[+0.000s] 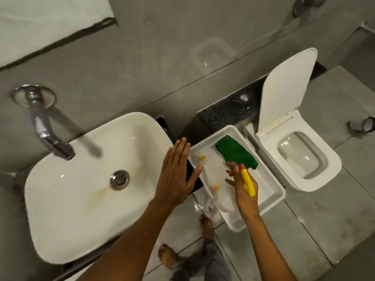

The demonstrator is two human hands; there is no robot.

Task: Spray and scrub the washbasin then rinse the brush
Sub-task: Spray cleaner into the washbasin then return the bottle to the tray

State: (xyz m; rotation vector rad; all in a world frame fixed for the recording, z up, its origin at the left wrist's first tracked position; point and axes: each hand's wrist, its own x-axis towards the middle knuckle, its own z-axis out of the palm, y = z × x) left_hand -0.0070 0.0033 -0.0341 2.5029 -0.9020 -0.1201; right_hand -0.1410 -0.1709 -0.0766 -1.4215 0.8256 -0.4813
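The white washbasin fills the left, with a chrome drain and a yellowish stain beside it. My left hand is flat with fingers spread, hovering over the basin's right rim and holding nothing. My right hand is inside a white tray, closed around a spray bottle whose yellow trigger head has a red tip. The bottle's pale body lies below my fingers. A pale, blurred item with a yellow spot lies at the tray's far left; I cannot tell if it is the brush.
A chrome tap juts from the grey wall over the basin. A green cloth lies in the tray. To the right is a white toilet with its lid up. Bare feet stand on the wet tiled floor.
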